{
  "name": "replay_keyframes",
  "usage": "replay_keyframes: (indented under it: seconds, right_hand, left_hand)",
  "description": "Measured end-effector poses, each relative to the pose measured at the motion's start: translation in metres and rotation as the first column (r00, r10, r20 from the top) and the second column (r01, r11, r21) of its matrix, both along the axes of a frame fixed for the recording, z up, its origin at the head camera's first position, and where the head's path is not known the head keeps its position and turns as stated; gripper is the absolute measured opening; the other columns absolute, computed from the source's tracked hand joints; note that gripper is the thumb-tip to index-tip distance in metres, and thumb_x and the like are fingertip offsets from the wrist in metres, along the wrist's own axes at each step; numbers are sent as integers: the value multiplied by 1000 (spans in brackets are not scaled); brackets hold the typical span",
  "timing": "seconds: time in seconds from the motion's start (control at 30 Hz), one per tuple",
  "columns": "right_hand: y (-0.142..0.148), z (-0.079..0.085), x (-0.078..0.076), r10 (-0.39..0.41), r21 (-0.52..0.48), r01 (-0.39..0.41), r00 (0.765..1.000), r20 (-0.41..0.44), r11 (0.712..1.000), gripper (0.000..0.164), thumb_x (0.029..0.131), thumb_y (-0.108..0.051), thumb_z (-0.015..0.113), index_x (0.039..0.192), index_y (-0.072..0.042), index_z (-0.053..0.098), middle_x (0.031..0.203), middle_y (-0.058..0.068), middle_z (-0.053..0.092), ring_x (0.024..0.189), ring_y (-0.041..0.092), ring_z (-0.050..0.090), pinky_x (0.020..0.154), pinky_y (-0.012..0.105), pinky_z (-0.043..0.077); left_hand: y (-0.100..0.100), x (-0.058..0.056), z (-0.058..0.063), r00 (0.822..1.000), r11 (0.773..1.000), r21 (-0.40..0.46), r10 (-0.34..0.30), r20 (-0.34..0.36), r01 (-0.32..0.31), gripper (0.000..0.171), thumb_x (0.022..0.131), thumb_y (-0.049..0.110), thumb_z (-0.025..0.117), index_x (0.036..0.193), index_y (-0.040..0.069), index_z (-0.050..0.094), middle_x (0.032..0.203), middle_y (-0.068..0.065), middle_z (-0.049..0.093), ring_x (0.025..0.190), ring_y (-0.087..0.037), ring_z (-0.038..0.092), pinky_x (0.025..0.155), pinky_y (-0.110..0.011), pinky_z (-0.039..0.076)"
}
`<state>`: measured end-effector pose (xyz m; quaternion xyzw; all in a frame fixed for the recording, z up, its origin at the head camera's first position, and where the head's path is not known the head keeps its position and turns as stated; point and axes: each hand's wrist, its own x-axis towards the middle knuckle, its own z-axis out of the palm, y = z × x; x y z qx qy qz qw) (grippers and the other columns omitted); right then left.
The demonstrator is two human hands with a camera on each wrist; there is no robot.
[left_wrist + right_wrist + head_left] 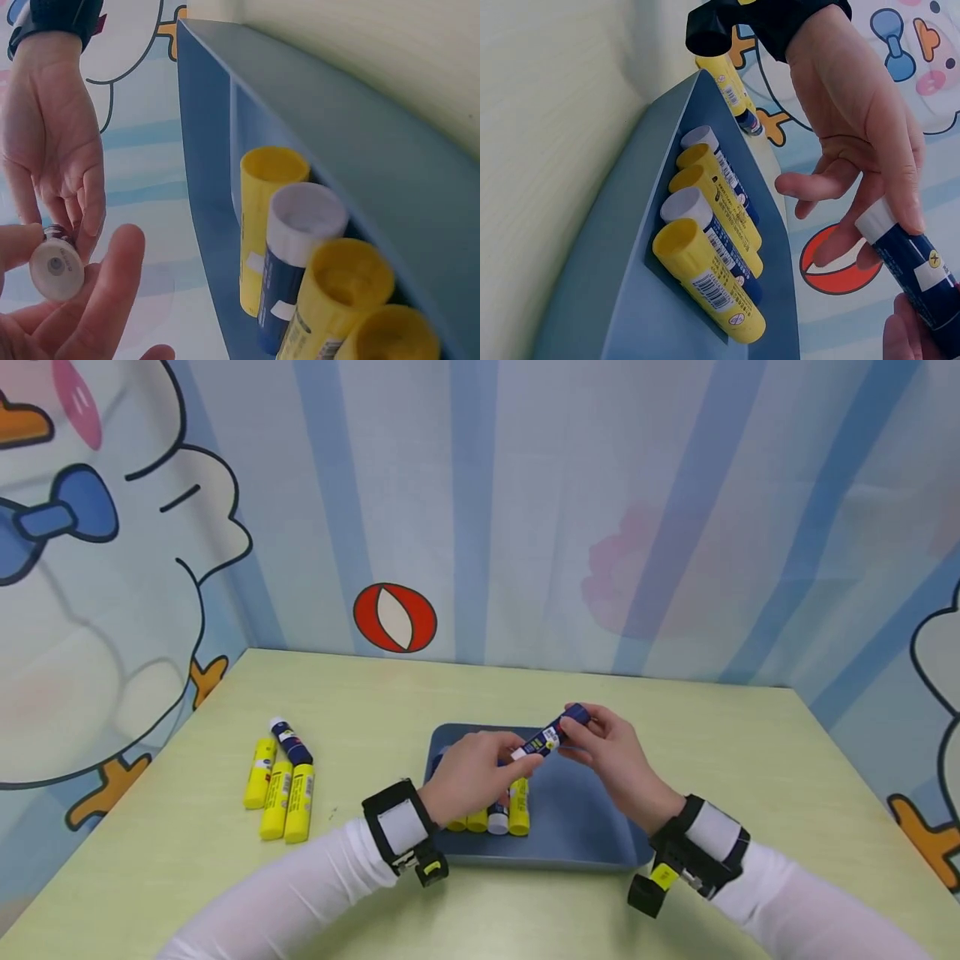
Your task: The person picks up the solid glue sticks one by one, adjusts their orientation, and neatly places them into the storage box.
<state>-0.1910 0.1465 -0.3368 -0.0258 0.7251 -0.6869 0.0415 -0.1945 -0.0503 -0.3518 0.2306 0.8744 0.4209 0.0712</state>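
Note:
A dark blue glue stick [551, 737] with a white end is held in the air above the grey-blue tray [585, 810]. My right hand [618, 764] grips its dark blue end. My left hand [474, 775] pinches the white end [58, 270] between thumb and fingers; the right wrist view shows the thumb on top. Below the left hand, several glue sticks lie side by side along the tray's left part. The rightmost is a yellow glue stick [709, 281], beside a blue glue stick [712, 240] with a white end. From the head view, my left hand partly covers this row.
Left of the tray, three yellow glue sticks [276, 800] lie on the pale table [360, 710] with one blue glue stick [291, 742] behind them. A printed cartoon backdrop [525, 527] stands along the table's far edge.

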Motion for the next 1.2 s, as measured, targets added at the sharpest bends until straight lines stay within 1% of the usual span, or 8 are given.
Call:
replay_keyframes:
  seconds: [0.17,0.33,0.53,0.67,0.8,0.87,1.0,1.2]
  right_hand:
    - [2,0,-1,-17,-1,17,1000,-12,1000,49,101,-15,53,140,8,32,126,24,55,89,6,64,85,24,51]
    - [15,0,-9,-34,79,38,998,-53,996,48,100,-15,55,136,6,31,122,24,58,87,5,64,81,24,52]
    - [42,-1,-22,57,297,-23,993,-105,955,47,100,-15,56,136,8,35,118,27,59,88,14,64,76,31,54]
    - [58,1,-29,152,479,-71,980,-132,875,46,99,-16,57,134,9,40,109,26,60,88,28,64,73,38,54]
    - [65,3,-32,221,641,-94,968,-121,761,40,98,-16,58,129,7,46,101,20,60,85,32,62,70,41,53]
    - [64,2,-33,248,712,-104,963,-101,694,38,98,-16,59,126,7,49,99,18,61,82,28,62,68,39,53]
    - [59,-4,-32,292,811,-136,955,-44,569,35,97,-14,60,121,9,50,89,14,60,72,20,57,61,34,47]
    - [53,-17,-30,302,882,-130,953,-15,453,30,94,-10,64,112,8,49,81,10,57,66,18,54,59,34,44]
  left_hand:
    - [-6,0,1,1000,1000,-27,8,-26,-8,37,95,44,59,108,10,66,85,-3,68,58,-19,64,52,-29,48]
    - [-28,-2,-6,994,996,-50,75,-86,-80,31,96,41,60,107,13,66,87,2,64,58,-13,61,56,-28,50]
    - [-69,-9,-12,940,951,-210,159,-303,-229,20,95,31,64,104,13,65,85,2,67,62,-10,54,54,-25,44]
    - [-88,-17,-12,937,887,-366,172,-305,-282,26,93,33,65,105,10,63,76,1,62,56,-14,50,49,-26,40]
    - [-95,-25,-14,961,825,-497,194,-197,-268,36,92,42,64,103,8,63,64,0,53,54,-16,49,49,-26,37]
    - [-95,-26,-15,972,809,-539,191,-136,-234,37,92,44,63,97,8,63,62,0,52,55,-16,50,49,-26,36]
    - [-93,-25,-21,985,810,-562,160,-66,-169,32,94,38,62,80,10,62,60,1,54,53,-15,51,48,-26,35]
    - [-87,-22,-24,991,832,-537,122,-63,-137,33,96,24,59,65,12,58,51,2,54,45,-14,49,44,-25,32]
